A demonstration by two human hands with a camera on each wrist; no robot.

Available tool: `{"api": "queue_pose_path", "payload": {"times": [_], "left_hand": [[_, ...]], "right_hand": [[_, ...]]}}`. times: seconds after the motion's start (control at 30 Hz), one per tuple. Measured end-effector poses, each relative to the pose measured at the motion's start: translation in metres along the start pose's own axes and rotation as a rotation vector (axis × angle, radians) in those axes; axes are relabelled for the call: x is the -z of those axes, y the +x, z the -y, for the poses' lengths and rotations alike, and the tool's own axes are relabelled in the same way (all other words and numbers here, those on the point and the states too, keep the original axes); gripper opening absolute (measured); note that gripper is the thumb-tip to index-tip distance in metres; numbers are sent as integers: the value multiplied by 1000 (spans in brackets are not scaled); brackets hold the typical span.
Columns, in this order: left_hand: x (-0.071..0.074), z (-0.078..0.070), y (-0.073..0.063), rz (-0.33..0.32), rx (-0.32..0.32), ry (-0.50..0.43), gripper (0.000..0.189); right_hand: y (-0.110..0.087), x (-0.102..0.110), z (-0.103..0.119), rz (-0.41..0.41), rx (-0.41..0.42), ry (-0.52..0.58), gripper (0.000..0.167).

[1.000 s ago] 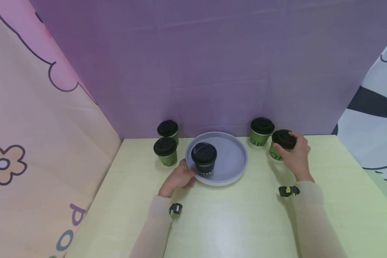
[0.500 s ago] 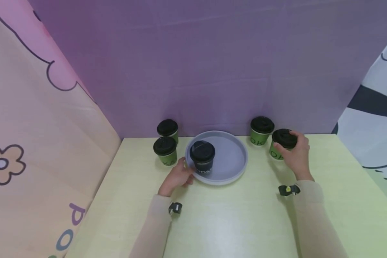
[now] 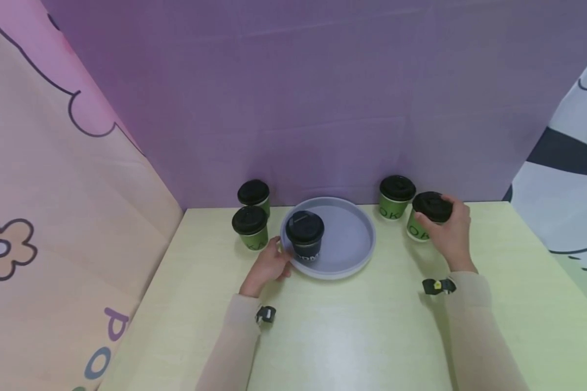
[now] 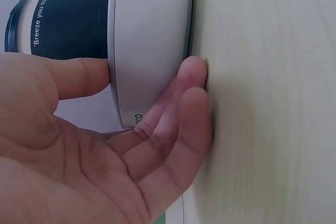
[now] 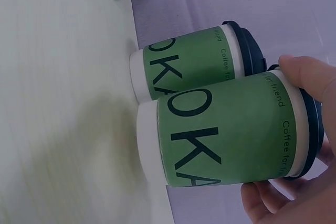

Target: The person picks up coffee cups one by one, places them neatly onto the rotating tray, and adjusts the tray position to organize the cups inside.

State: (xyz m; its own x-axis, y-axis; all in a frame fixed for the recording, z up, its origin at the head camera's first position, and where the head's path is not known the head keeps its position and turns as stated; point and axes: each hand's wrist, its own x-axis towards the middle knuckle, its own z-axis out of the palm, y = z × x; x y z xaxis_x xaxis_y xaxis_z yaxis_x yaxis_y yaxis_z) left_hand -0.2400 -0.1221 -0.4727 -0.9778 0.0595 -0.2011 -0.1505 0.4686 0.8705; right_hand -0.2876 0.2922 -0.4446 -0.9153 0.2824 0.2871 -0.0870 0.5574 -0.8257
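My left hand grips the near-left edge of a round grey plate, thumb at the rim and fingers curled against its outer side in the left wrist view. On the plate, near that hand, stands a dark paper coffee cup with a black lid. My right hand holds a green coffee cup around its black lid, thumb on one side and fingers on the other. That cup's base is close over the table, slightly tilted in the head view. Behind it is another green cup.
Two more green lidded cups, a front one and a back one, stand left of the plate. The pale table ends at a purple cloth backdrop. Patterned cloths flank both sides.
The green cup in my right hand has risen and tilted slightly. The dark cup has shifted a little left on the plate, and my left hand has drawn slightly left.
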Motion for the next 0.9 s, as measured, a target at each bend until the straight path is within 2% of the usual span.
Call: {"api": "queue_pose_path", "payload": {"times": [0.27, 0.6, 0.9], "left_hand": [[-2, 1, -1, -69, -46, 68, 60], [-4, 3, 3, -139, -57, 150, 57], [-3, 5, 5, -151, -69, 173, 56]], "right_hand": [[-1, 2, 7, -23, 30, 20, 81], [-3, 3, 18, -20, 66, 22, 81], [-4, 2, 23, -3, 93, 14, 81]]}}
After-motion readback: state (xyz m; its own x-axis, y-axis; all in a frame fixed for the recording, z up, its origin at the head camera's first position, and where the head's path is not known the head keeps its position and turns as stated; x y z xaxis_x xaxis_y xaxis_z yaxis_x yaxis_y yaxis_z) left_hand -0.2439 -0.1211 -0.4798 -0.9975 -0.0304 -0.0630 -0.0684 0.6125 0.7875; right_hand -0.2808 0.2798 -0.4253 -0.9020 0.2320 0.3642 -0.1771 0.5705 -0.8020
